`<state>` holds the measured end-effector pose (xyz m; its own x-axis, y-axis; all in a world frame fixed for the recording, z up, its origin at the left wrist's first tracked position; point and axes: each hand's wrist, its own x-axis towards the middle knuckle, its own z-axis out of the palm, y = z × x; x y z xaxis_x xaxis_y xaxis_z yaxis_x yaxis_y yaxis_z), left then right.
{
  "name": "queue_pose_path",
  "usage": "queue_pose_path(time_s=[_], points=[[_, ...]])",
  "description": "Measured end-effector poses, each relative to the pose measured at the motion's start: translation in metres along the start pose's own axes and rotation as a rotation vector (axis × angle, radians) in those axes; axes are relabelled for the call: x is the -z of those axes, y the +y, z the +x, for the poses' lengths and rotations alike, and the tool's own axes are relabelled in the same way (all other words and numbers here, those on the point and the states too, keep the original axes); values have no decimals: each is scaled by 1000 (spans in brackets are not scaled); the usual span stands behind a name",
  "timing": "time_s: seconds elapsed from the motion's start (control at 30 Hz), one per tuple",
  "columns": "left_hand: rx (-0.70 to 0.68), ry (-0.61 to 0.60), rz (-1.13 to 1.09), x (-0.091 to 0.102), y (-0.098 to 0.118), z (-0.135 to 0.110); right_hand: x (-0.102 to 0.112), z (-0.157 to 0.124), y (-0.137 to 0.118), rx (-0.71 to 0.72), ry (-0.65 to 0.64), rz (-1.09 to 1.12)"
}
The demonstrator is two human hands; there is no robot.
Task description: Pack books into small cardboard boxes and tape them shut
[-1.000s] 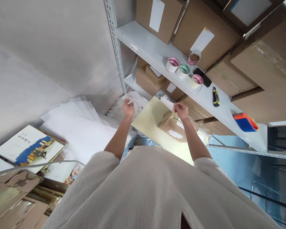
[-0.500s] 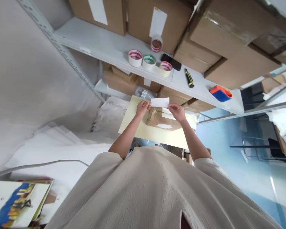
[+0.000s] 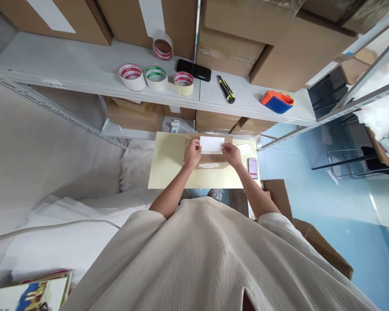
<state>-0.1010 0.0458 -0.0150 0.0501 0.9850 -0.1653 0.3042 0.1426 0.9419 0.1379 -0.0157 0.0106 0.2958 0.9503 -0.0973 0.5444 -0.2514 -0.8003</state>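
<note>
Between my two hands a white paper label point(image 3: 212, 144) is stretched flat over the top of a cardboard box point(image 3: 218, 160). My left hand point(image 3: 192, 153) pinches the label's left edge, and my right hand point(image 3: 231, 153) pinches its right edge. Whether the label touches the box top cannot be made out. A torn white patch sticks to the box's near side. The box rests on a pale yellow tabletop point(image 3: 168, 164). To the right of my right hand, a phone with a lit screen point(image 3: 253, 168) lies at the table's edge.
Above the table runs a grey shelf point(image 3: 94, 69) bearing several tape rolls point(image 3: 132, 77), a black phone point(image 3: 193, 70), a yellow-black utility knife point(image 3: 226, 89), an orange-blue tape dispenser point(image 3: 277, 101) and large cartons point(image 3: 230, 47). An open carton point(image 3: 320, 246) stands on the floor at right.
My hands have lowered the white label from above the box to its top. The view has turned, so the shelf things appear further left, and the phone at the table's right now shows.
</note>
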Motion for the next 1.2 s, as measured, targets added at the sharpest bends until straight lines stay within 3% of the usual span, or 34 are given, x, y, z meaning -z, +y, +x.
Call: queue_pose_path(time_s=[0.23,0.4,0.6,0.73,0.83,0.93,1.07,1.2], points=[[13,48,142,-8,0,-7,-15,4,17,81,-61,-208],[6,14,267,-11,-4,-11,-21,6,27,133,-125,-302],[-125,-34,500,-10,-5,-13,-21,6,30,179,-147,-469],[-276,-179,587,-6,-1,-14,-19,4,29,271,-119,-501],[-398,-361,624,-3,-5,-16,-22,-1,30,385,-241,-513],[-416,-482,696,-2,-14,-18,-26,-8,35,447,-379,-557],[-404,-506,734,0,-23,-20,-25,-11,44,458,-427,-593],[-364,-443,755,7,-25,-23,-22,-14,50,417,-378,-622]])
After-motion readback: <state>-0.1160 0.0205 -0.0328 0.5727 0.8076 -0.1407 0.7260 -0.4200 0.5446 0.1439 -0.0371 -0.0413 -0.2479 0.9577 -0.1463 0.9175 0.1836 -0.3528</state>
